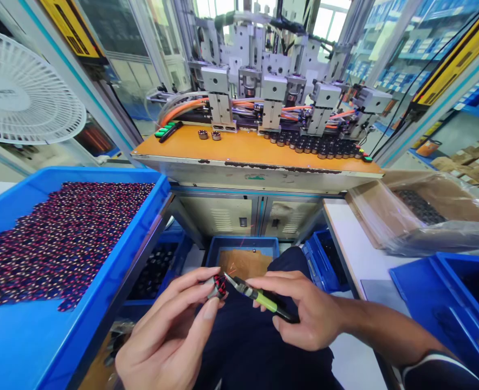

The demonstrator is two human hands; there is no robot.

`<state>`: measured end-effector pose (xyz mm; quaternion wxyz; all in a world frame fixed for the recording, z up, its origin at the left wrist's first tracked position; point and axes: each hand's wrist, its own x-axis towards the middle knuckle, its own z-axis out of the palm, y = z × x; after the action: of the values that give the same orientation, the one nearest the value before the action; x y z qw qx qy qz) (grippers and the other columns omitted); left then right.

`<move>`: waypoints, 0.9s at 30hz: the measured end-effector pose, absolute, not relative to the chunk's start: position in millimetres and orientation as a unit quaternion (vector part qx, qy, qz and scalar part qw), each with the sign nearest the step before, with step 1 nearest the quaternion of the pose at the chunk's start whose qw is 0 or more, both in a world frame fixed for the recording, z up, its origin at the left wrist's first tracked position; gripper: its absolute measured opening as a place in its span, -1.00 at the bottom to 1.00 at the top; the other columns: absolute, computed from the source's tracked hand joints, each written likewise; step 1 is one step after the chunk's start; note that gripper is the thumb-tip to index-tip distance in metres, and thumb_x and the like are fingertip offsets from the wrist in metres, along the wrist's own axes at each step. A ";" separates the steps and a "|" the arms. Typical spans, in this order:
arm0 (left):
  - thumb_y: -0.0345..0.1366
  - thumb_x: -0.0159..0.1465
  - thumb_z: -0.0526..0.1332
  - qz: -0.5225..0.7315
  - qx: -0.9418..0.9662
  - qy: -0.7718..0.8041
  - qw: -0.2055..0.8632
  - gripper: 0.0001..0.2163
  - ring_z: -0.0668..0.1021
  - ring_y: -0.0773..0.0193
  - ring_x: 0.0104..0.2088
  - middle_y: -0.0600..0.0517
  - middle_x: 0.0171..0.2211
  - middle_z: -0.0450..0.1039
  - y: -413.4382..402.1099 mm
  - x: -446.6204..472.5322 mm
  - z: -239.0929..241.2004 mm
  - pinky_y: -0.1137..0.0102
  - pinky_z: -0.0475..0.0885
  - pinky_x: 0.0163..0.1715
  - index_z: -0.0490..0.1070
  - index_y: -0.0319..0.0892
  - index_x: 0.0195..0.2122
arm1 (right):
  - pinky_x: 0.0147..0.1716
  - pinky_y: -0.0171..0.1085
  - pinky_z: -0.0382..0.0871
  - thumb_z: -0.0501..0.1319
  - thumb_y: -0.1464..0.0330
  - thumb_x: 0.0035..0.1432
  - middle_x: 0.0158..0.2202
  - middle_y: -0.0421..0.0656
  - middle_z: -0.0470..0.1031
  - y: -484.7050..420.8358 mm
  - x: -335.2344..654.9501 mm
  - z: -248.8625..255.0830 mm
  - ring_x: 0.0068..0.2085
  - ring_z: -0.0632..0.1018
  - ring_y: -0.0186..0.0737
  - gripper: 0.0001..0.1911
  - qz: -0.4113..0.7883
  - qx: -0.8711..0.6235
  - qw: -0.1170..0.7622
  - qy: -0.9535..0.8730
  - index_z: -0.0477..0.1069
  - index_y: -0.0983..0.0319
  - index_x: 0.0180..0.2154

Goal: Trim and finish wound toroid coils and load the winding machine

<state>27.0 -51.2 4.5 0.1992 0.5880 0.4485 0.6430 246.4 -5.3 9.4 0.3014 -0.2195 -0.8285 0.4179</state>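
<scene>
Between the thumb and fingers of my left hand (174, 330) is a small round motor part (218, 287), a grey metal ring with red and dark windings inside. Thin copper-coloured wires stick out beside it. My right hand (304, 309) is closed around pliers (266, 300) with green and black handles. Their pointed metal jaws reach left, with the tip right by the wires at the part's face. Whether the jaws touch a wire I cannot tell. Both hands are above my lap.
At left, a blue tray (158, 216) holds many small wound parts, beside a white fan (24, 92). Ahead, an orange bench top (182, 146) carries rows of dark round parts (324, 147) under a machine (272, 86). A cardboard box (369, 211) and blue bins (410, 281) stand right.
</scene>
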 end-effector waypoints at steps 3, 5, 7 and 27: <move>-0.62 0.21 0.29 0.643 0.592 0.445 0.196 -0.69 0.64 0.28 -0.12 0.06 -0.11 0.63 -51.1 27.8 5.5 0.50 0.63 -0.24 0.60 -0.08 -0.14 | -0.22 -0.27 0.47 0.16 0.52 0.02 -0.23 -0.11 0.55 -6.1 246.6 7.8 -0.28 0.54 -0.26 -0.28 0.422 -0.220 0.304 -0.825 0.24 0.23 0.26; -0.62 0.21 0.29 0.641 0.597 0.444 0.189 -0.69 0.64 0.28 -0.11 0.07 -0.13 0.64 -50.9 28.6 5.8 0.49 0.63 -0.23 0.60 -0.08 -0.15 | -0.24 -0.28 0.47 0.15 0.53 0.01 -0.25 -0.12 0.55 -6.8 246.6 7.2 -0.30 0.54 -0.28 -0.28 0.421 -0.218 0.310 -0.824 0.24 0.23 0.26; -0.63 0.20 0.29 0.641 0.598 0.443 0.187 -0.68 0.64 0.26 -0.11 0.06 -0.13 0.64 -50.6 29.4 5.8 0.48 0.64 -0.24 0.60 -0.08 -0.14 | -0.26 -0.29 0.47 0.14 0.54 0.00 -0.26 -0.12 0.55 -7.2 246.5 6.9 -0.32 0.53 -0.28 -0.27 0.419 -0.210 0.322 -0.823 0.24 0.24 0.26; -0.79 0.11 0.26 0.649 0.636 0.382 0.166 -0.56 0.57 0.22 0.00 -0.07 -0.06 0.52 -38.0 23.7 -6.3 0.40 0.60 -0.12 0.54 -0.17 -0.10 | -0.39 -0.43 0.38 0.12 0.62 -0.03 -0.32 -0.19 0.45 -11.2 251.6 13.9 -0.42 0.41 -0.44 -0.32 0.497 -0.267 0.330 -0.757 0.37 0.27 0.18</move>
<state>23.7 -38.0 -6.3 0.1655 0.6363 0.3824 0.6492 251.6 -11.2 13.9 0.3298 -0.2669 -0.7572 0.4966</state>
